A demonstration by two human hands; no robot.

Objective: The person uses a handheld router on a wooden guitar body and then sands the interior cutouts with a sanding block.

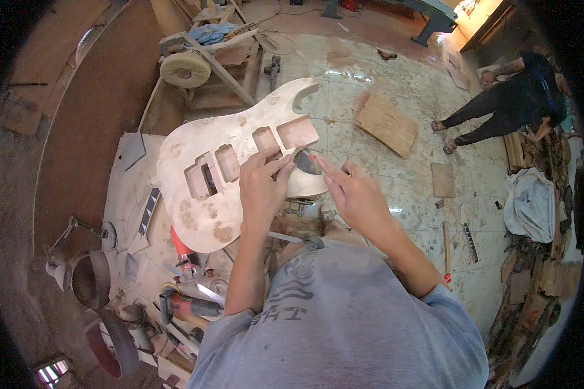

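In front of me lies a pale, bare-wood electric guitar body with several routed pockets, a curved cutaway at its far end and brownish smudges on its face. Near the cutaway on its right side is a thin, dark, rounded plate that looks like a scraper, with a spot of red by its edge. My left hand pinches its left edge, its fingers resting over the body by a pocket. Closed on the plate's other edge is my right hand. The fingers partly cover the plate, and its contact with the wood is hard to make out.
Power tools crowd the workbench at the lower left, near a red-handled tool and sanding belts. A buffing wheel stands beyond. A wooden board lies on the tiled floor; another person stands at right.
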